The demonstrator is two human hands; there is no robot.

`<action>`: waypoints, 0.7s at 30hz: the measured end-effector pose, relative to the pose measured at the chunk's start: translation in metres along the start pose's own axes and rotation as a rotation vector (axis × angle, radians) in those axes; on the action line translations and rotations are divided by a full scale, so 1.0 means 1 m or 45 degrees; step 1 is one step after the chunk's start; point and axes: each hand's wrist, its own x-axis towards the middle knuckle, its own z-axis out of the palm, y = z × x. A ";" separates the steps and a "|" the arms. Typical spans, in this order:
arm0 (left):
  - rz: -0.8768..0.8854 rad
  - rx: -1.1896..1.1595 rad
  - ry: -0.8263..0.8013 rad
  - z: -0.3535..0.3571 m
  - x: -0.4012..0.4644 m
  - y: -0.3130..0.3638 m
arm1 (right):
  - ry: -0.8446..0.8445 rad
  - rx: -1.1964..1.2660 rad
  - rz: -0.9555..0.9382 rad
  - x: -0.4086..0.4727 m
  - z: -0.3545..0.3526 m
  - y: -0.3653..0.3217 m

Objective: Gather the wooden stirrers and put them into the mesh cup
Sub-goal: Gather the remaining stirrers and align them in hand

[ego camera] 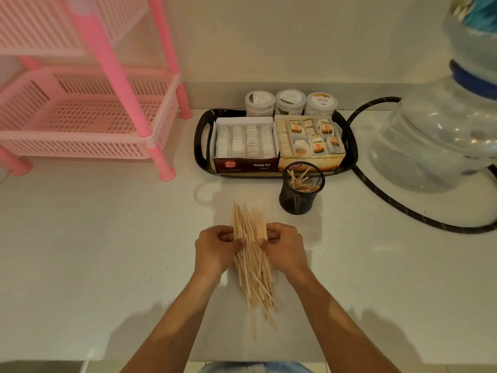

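A loose bundle of pale wooden stirrers (252,275) lies lengthwise on the white counter, its far ends fanned out toward the cup. My left hand (215,250) grips the bundle from its left side and my right hand (285,250) grips it from the right, fingers curled around the sticks. The black mesh cup (301,188) stands upright beyond and right of my hands, with several stirrers leaning inside it. The cup is apart from the bundle.
A black tray (200,138) behind the cup holds two open tea-bag boxes and three round tins. A pink plastic rack (88,114) stands at the back left. A large water bottle (441,135) and a black hose (398,208) occupy the right.
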 end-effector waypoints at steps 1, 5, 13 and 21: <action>-0.008 -0.042 -0.011 0.000 0.000 0.001 | 0.005 0.071 0.033 0.000 -0.002 0.000; 0.032 -0.156 -0.104 0.003 -0.005 0.009 | -0.073 0.460 0.118 -0.003 -0.007 -0.002; 0.158 -0.139 -0.150 0.022 -0.013 0.020 | -0.195 0.794 0.183 -0.003 -0.010 -0.003; 0.463 0.246 -0.073 0.029 -0.021 0.027 | -0.286 1.067 0.293 0.002 -0.012 -0.012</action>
